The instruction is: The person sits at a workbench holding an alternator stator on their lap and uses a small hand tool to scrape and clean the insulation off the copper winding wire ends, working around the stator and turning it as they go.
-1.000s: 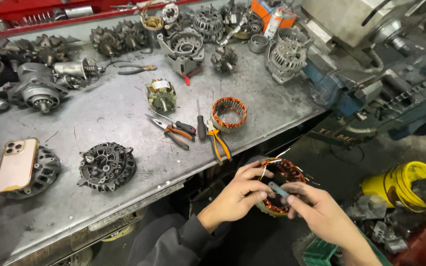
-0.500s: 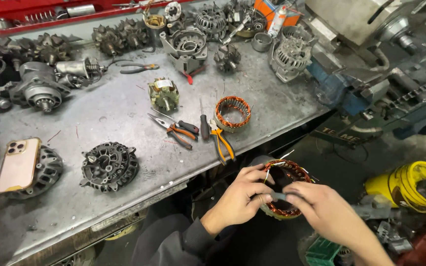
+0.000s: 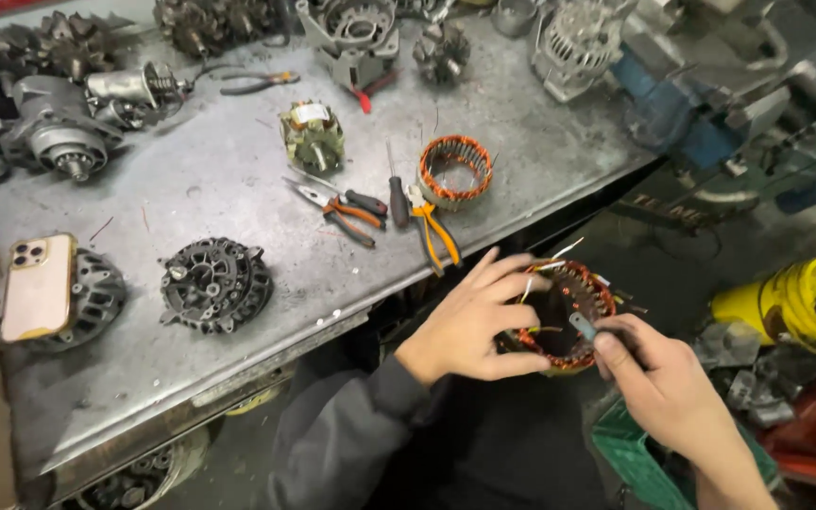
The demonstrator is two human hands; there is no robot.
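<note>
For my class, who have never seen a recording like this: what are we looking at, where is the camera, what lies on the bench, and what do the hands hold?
The camera sits on a person's head and looks down at their two bare hands; there is no machine. The left hand grips a ring of copper windings, held off the bench edge. The right hand pinches a small grey piece against that ring. On the metal workbench lie a second copper ring, pliers, a screwdriver, a black round housing, a phone and other motor parts.
</note>
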